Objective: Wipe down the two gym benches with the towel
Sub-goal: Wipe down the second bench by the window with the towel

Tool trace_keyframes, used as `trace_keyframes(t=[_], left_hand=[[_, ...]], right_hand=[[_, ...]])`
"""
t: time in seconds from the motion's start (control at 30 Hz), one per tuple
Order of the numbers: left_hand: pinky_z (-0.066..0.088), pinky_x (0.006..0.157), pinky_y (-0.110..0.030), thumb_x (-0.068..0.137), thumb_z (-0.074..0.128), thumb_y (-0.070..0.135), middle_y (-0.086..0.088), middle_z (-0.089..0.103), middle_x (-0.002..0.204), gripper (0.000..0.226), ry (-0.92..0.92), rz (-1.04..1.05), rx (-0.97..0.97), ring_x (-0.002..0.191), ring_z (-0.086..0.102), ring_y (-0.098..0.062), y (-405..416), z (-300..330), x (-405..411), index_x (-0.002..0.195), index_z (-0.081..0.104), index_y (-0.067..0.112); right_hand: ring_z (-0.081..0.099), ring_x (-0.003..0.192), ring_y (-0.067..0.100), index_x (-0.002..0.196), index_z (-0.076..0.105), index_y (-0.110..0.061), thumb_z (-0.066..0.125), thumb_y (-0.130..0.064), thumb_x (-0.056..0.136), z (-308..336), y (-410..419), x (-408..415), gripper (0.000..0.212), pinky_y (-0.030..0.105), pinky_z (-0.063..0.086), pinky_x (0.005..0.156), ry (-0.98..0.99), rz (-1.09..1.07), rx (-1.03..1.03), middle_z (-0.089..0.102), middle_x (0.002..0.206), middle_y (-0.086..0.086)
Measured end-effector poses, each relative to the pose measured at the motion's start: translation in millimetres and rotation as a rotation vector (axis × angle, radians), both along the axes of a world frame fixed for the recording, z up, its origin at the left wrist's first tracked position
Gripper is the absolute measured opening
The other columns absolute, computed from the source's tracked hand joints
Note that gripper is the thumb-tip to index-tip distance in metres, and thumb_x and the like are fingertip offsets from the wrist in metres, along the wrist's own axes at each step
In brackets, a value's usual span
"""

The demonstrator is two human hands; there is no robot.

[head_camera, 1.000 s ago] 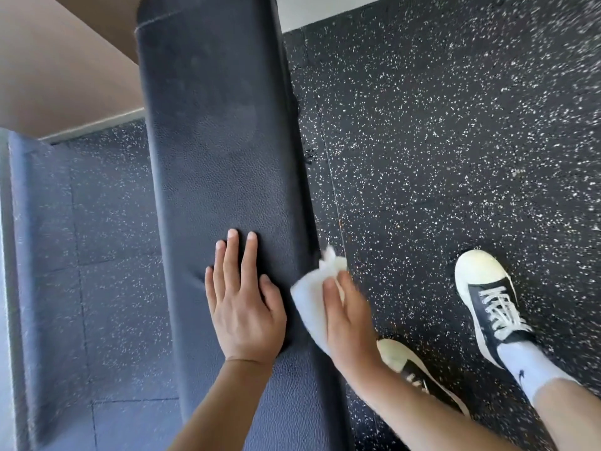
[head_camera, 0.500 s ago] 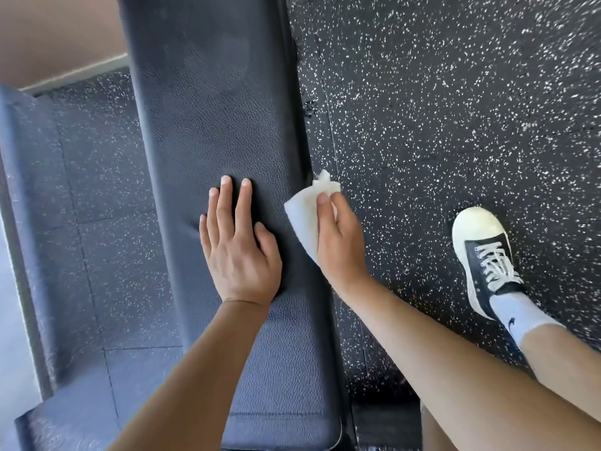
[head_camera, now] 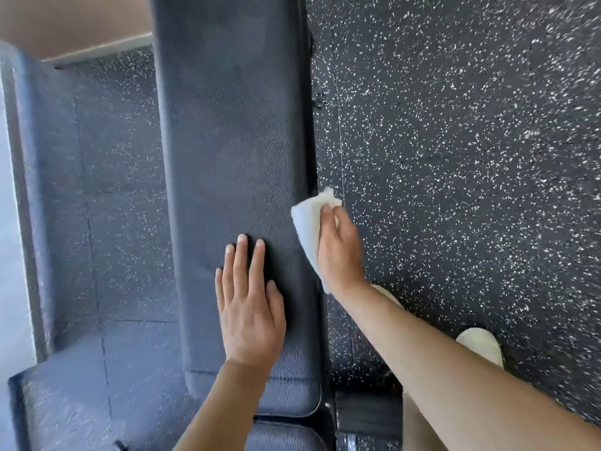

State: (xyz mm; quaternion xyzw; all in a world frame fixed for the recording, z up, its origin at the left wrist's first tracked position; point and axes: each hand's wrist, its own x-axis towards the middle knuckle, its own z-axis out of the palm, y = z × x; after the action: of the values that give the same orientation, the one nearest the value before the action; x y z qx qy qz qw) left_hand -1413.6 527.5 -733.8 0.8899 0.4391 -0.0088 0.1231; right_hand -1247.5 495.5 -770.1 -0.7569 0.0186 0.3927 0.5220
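Pressing flat on the black bench (head_camera: 227, 141), the left hand (head_camera: 250, 307) rests with fingers straight, holding nothing. The right hand (head_camera: 340, 252) grasps the white towel (head_camera: 307, 222) against the bench's right edge, above the speckled floor (head_camera: 455, 157).

Black rubber floor (head_camera: 455, 157) flecked with white; pale shoe toe (head_camera: 478, 348) on it; beige wall (head_camera: 65, 21) far left.

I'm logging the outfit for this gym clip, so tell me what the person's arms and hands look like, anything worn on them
Both forearms are bare as far as the view shows: no sleeves reach them. The left hand and right hand wear no gloves, and no rings, watch or wristband show. Fingernails look short and unpainted. No markings show.
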Motion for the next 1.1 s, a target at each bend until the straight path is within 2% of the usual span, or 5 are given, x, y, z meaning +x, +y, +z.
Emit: trace_keyframes(t=[0.17, 0.33, 0.63, 0.9, 1.1], left_hand=[[0.017, 0.130, -0.051, 0.104, 0.033, 0.029, 0.000, 0.022, 0.175, 0.061, 0.001, 0.070, 0.062, 0.163, 0.017, -0.024, -33.5, -8.6, -21.5, 0.165, 0.032, 0.022], [0.019, 0.129, -0.053, 0.104, 0.033, 0.029, 0.000, 0.022, 0.175, 0.061, -0.005, 0.058, 0.091, 0.163, 0.017, -0.023, -32.5, -14.1, -23.3, 0.165, 0.031, 0.024], [0.017, 0.130, -0.051, 0.102, 0.034, 0.029, 0.003, 0.017, 0.176, 0.065, 0.000, 0.069, 0.127, 0.163, 0.013, -0.020, -34.7, -17.8, -23.6, 0.167, 0.026, 0.027], [0.021, 0.128, -0.055, 0.104, 0.030, 0.031, -0.002, 0.022, 0.175, 0.060, 0.027, 0.092, 0.080, 0.162, 0.018, -0.027, -36.0, -11.4, -19.0, 0.162, 0.035, 0.018], [0.020, 0.129, -0.055, 0.107, 0.026, 0.036, -0.001, 0.023, 0.175, 0.059, 0.031, 0.110, 0.023, 0.162, 0.017, -0.025, -37.6, -3.6, -14.6, 0.162, 0.034, 0.019]], right_hand=[[0.059, 0.082, 0.018, 0.095, 0.060, -0.016, 0.036, -0.045, 0.106, -12.0, -16.7, -16.9, 0.040, 0.038, 0.043, 0.075, -0.065, 0.034, 0.038, 0.065, 0.084, -0.003], [0.059, 0.088, -0.004, 0.097, 0.058, -0.025, 0.035, -0.049, 0.106, -1.6, -112.7, -122.2, 0.035, 0.014, 0.042, 0.079, 0.009, -0.002, 0.016, 0.066, 0.095, -0.017], [0.055, 0.076, 0.019, 0.090, 0.053, -0.017, 0.033, -0.048, 0.105, 1.7, -72.6, -87.1, 0.040, 0.045, 0.046, 0.074, -0.100, -0.017, -0.004, 0.059, 0.079, -0.004], [0.053, 0.086, 0.030, 0.089, 0.052, -0.013, 0.055, -0.042, 0.103, 18.6, -39.7, -35.6, 0.033, 0.044, 0.044, 0.068, -0.742, 0.447, 0.015, 0.055, 0.093, 0.006], [0.056, 0.070, 0.029, 0.082, 0.063, -0.012, 0.060, -0.040, 0.096, 31.5, -47.8, -29.1, 0.032, 0.042, 0.046, 0.054, -1.164, 0.774, 0.060, 0.057, 0.080, 0.008]])
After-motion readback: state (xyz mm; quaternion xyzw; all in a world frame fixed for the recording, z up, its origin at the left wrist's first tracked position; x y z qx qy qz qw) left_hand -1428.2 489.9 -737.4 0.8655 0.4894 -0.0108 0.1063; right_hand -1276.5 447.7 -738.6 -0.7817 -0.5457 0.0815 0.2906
